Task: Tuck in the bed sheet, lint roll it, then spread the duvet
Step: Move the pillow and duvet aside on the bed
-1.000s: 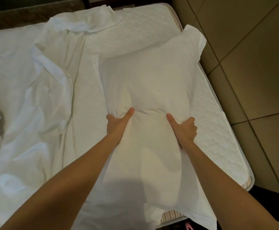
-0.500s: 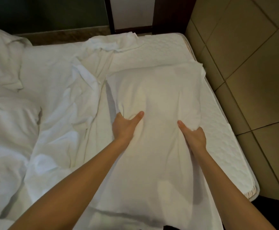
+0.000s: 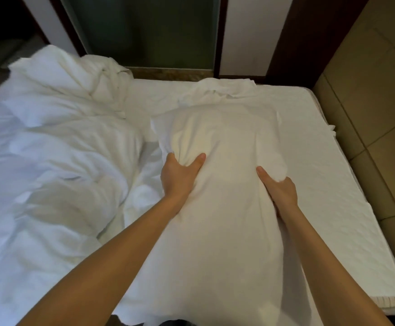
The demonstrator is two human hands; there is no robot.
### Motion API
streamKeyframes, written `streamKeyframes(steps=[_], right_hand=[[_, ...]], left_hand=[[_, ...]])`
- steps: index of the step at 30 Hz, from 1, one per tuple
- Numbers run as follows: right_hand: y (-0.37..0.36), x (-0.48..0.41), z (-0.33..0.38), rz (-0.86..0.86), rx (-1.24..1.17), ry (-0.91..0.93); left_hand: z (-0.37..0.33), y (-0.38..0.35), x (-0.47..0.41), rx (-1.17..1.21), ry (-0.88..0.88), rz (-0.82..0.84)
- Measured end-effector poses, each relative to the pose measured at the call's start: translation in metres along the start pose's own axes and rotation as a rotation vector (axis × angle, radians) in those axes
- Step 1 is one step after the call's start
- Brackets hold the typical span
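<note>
The left hand (image 3: 180,176) grips the pillow (image 3: 220,137) at its left side, thumb laid on top, fingers (image 3: 169,161) dug into the cloth; the right hand (image 3: 281,191) grips the right side likewise, thumb stretched over the top, fingers clenched round the edge; the pillow stretches lengthwise over the bed between both hands, its far end toward the wall; the sheet (image 3: 224,90) is loose, bunched just past the pillow's far end, with more of it rumpled along the pillow's left; the duvet (image 3: 50,149) lies heaped on the left half of the bed, near the left arm; the quilted mattress (image 3: 333,184) shows bare on the right, beside the tiled floor (image 3: 380,102).
</note>
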State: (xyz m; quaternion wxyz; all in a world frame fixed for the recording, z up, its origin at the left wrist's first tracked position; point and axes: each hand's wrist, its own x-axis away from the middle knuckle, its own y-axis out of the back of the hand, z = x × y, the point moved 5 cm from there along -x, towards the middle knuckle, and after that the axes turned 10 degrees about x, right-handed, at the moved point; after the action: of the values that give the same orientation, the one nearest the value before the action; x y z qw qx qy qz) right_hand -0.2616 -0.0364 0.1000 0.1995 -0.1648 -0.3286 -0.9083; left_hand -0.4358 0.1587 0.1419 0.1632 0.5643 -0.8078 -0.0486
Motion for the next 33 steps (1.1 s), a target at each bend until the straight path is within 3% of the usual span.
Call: streamKeyframes(steps=[14, 23, 33], right_hand=[[-0.152, 0.171, 0.123, 0.172, -0.057, 0.245], [-0.284, 0.227, 0.231, 0.395, 0.005, 0.41], [-0.441, 0.25, 0.331, 0.579, 0.041, 0.473]], left_hand=[[-0.016, 0.261, -0.004, 0.068, -0.089, -0.218], [-0.005, 0.407, -0.05, 0.138, -0.072, -0.471], [0.005, 0.531, -0.146, 0.128, 0.011, -0.638]])
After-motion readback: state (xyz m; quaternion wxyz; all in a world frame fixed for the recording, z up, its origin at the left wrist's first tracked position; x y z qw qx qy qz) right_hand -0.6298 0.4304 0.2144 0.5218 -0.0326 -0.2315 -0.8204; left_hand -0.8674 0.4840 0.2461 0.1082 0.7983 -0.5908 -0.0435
